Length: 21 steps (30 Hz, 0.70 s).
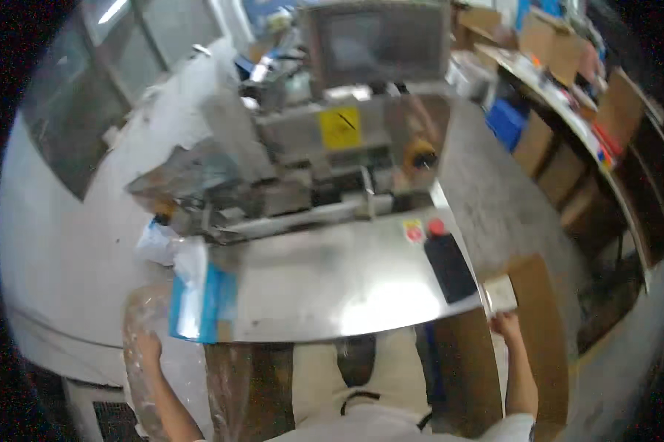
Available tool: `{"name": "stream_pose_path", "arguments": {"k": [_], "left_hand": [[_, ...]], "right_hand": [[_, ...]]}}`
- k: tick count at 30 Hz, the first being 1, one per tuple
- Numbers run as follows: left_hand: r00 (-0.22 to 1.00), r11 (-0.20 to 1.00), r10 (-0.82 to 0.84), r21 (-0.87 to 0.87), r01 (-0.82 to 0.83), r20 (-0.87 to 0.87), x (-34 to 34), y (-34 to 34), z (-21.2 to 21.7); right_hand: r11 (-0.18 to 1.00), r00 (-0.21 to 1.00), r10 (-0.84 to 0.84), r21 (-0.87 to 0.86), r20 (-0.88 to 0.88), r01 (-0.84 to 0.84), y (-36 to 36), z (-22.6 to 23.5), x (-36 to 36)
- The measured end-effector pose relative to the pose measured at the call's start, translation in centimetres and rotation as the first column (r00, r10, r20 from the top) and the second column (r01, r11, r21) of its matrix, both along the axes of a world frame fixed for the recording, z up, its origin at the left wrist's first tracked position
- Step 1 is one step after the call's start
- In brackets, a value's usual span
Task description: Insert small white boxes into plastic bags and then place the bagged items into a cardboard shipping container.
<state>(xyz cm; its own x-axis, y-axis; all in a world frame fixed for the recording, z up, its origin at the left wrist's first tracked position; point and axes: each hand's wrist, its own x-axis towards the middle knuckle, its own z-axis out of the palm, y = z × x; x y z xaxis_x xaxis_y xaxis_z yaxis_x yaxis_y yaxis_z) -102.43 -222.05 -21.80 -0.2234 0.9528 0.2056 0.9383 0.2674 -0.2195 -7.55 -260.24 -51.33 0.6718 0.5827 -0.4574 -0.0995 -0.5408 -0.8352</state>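
So the right hand point(504, 324) is the one to watch: it's down at the right side, fingers curled in, right up against the near edge of a flat cream-coloured piece point(500, 293). Too blurry for me to say if it's actually gripping or only touching. The piece lies straight ahead of those fingers, away from the body, and looks close to square, so no real long axis to call. The left hand point(148, 345) is way over on the opposite side, so the right is clearly the nearer one. Left fingers look bent over a clear plastic liner point(137, 303); can't tell if they've got hold of anything. Further out, a cardboard box point(544, 317) sits around and beyond the piece, and the steel worktop point(310, 283) fills the gap between the hands, with a black slab point(451, 271) near its right edge.
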Motion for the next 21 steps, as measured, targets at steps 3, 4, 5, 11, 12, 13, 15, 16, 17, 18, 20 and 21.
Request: {"name": "stream_pose_path", "arguments": {"k": [3, 4, 5, 11, 12, 13, 15, 16, 17, 18, 20, 21], "left_hand": [[0.658, 0.974, -0.141, 0.223, -0.043, 0.740, -0.9, 2.3, -0.3], [0.617, 0.966, -0.241, 0.243, 0.083, 0.749, 2.9, 5.1, -0.7], [0.503, 0.826, -0.564, 0.449, 0.340, 0.655, 4.4, 7.9, -1.0], [0.299, 0.929, -0.368, 0.330, 0.169, 0.881, 5.5, 13.0, -3.6], [0.308, 0.886, -0.461, 0.453, 0.101, 0.832, 5.6, 13.1, -3.8], [0.330, 0.825, -0.541, 0.564, 0.032, 0.773, 6.1, 12.8, -3.3], [0.202, 0.684, -0.705, 0.727, -0.064, 0.680, 8.7, 12.2, -1.2], [0.326, 0.713, -0.645, 0.698, -0.066, 0.691, 9.4, 11.5, 0.5], [0.457, 0.744, -0.565, 0.663, -0.076, 0.687, 9.8, 10.1, 2.4], [0.363, 0.697, -0.651, 0.714, -0.061, 0.667, 13.2, 8.6, 5.3], [0.235, 0.661, -0.734, 0.750, 0.028, 0.638, 18.8, 4.7, 9.0], [0.201, 0.670, -0.739, 0.733, 0.116, 0.643, 20.8, 3.3, 9.7]], "right_hand": [[0.996, 0.996, -0.048, 0.072, -0.079, 0.053, 6.2, 6.0, -3.1], [0.992, 0.996, -0.054, 0.107, -0.066, 0.061, 6.2, 8.5, -3.1], [0.987, 0.996, -0.051, 0.150, -0.069, 0.061, 7.0, 10.2, -3.8], [0.971, 0.983, 0.102, 0.199, 0.156, -0.133, 9.1, 18.8, -9.0], [0.964, 0.985, 0.102, 0.229, 0.143, -0.133, 8.8, 19.5, -9.5], [0.964, 0.979, 0.127, 0.214, 0.161, -0.161, 8.9, 21.0, -10.4], [0.954, 0.950, 0.109, 0.238, 0.293, -0.183, 9.5, 22.4, -10.9], [0.938, 0.910, 0.088, 0.274, 0.404, -0.212, 10.1, 23.1, -11.4], [0.932, 0.896, 0.169, 0.229, 0.411, -0.280, 11.7, 26.2, -13.2], [0.895, 0.831, 0.136, 0.293, 0.540, -0.337, 12.4, 27.1, -13.6], [0.844, 0.782, 0.105, 0.361, 0.615, -0.398, 14.9, 30.4, -17.3], [0.842, 0.811, 0.117, 0.376, 0.573, -0.388, 16.7, 34.0, -22.6]]}}
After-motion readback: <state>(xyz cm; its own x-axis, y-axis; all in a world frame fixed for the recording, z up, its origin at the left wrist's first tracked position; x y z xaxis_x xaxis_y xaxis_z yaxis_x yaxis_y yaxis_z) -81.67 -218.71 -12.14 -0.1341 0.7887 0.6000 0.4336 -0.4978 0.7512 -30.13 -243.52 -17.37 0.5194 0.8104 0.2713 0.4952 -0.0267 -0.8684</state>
